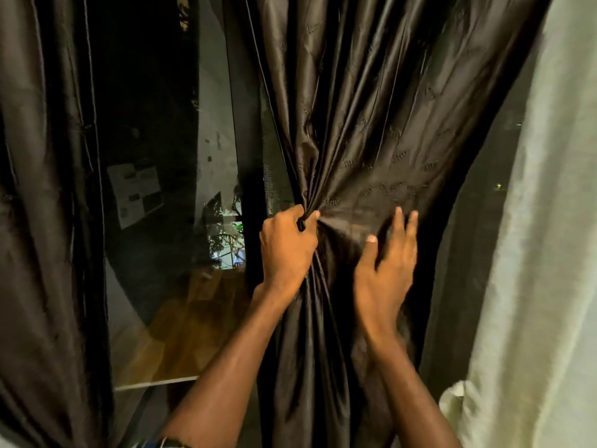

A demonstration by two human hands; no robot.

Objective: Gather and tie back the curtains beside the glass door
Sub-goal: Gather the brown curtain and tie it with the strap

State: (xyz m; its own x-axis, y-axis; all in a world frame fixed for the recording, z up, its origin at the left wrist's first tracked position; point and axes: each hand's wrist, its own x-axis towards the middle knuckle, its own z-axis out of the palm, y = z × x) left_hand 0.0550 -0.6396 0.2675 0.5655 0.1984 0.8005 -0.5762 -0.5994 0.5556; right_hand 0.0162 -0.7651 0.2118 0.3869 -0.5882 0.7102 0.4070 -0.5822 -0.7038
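While left hand (287, 244) grips dark curtain (371, 130), glass door (168, 156) beside

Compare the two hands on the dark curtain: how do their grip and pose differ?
The left hand is clenched, gripping a bunch of the dark brown curtain at its left edge; the right hand has straight fingers laid against the cloth, holding nothing. Folds fan out from the left hand, while the fabric by the right hand lies flatter. The right hand is blurred, the left sharp. Both are bare and at about the same height.
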